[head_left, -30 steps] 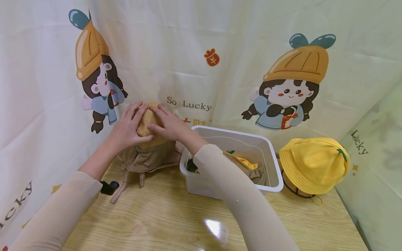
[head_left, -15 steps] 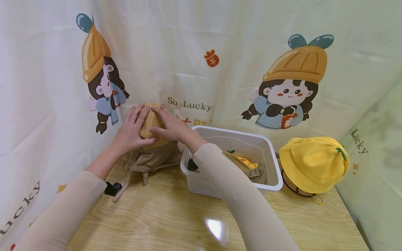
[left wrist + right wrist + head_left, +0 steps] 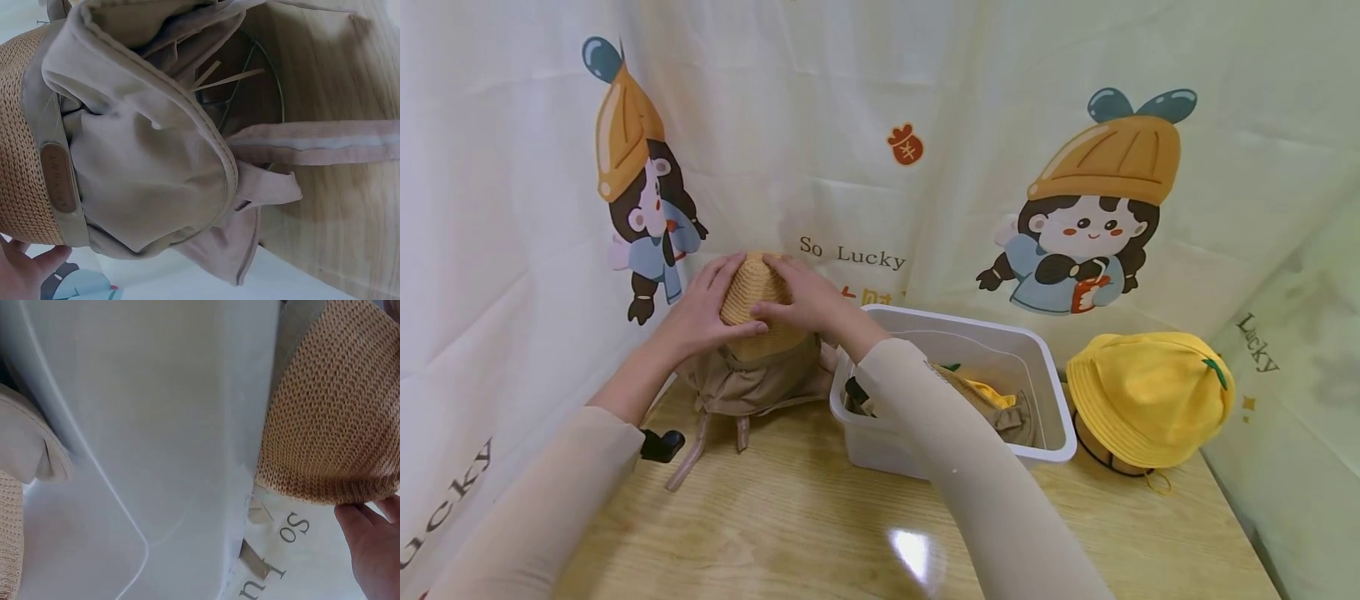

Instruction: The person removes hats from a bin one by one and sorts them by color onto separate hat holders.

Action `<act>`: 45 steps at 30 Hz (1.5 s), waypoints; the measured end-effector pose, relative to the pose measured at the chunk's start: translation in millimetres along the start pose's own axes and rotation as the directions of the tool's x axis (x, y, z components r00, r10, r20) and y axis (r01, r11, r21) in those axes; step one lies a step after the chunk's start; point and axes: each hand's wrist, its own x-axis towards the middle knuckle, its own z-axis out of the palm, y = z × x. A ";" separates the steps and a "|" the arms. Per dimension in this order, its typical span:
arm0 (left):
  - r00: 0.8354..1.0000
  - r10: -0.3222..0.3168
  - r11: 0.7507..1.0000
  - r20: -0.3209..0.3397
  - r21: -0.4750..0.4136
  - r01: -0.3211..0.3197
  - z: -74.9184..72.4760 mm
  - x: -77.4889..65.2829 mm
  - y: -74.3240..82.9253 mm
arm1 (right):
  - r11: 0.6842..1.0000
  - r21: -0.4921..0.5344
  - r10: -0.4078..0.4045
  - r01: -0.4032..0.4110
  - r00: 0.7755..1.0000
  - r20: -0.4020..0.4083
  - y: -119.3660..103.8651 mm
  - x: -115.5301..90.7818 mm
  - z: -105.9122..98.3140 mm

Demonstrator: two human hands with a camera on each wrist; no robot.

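Note:
A sun hat (image 3: 756, 296) with a tan woven crown and a drooping taupe cloth brim stands at the back left of the table. My left hand (image 3: 703, 310) cups the left side of the crown and my right hand (image 3: 811, 302) the right side, with fingertips near its top. In the left wrist view, a brown label (image 3: 57, 178) sits on the hat's band, cloth straps (image 3: 325, 140) hang onto the table, and a wire stand (image 3: 277, 81) shows beneath the brim. In the right wrist view, the fingers (image 3: 353, 519) of my right hand touch the crown's edge.
Right of the hat, a white plastic bin (image 3: 1052, 400) holds several hats in tan, taupe and yellow. A yellow bucket hat (image 3: 1150, 392) with a green leaf sits on a stand at the far right. A printed curtain (image 3: 955, 183) hangs close behind the wooden table (image 3: 790, 517).
My hands have spread slightly apart on the crown, and more of its woven front shows between them. The hat stays at the same place on the table.

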 end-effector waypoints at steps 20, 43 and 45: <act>0.999 0.042 0.999 0.015 0.030 -0.043 -1.4 8.0 3.4 | 0.999 -0.032 0.010 -0.009 1.000 0.017 -0.3 4.1 -0.7; 1.000 0.013 1.000 0.003 0.020 -0.013 4.3 8.8 1.2 | 0.997 -0.077 -0.009 0.014 0.997 0.073 15.9 -19.4 -12.3; 1.000 0.003 1.000 0.007 0.015 -0.004 3.0 7.2 2.0 | 0.997 -0.078 -0.010 0.015 0.998 0.069 19.3 -26.4 -17.9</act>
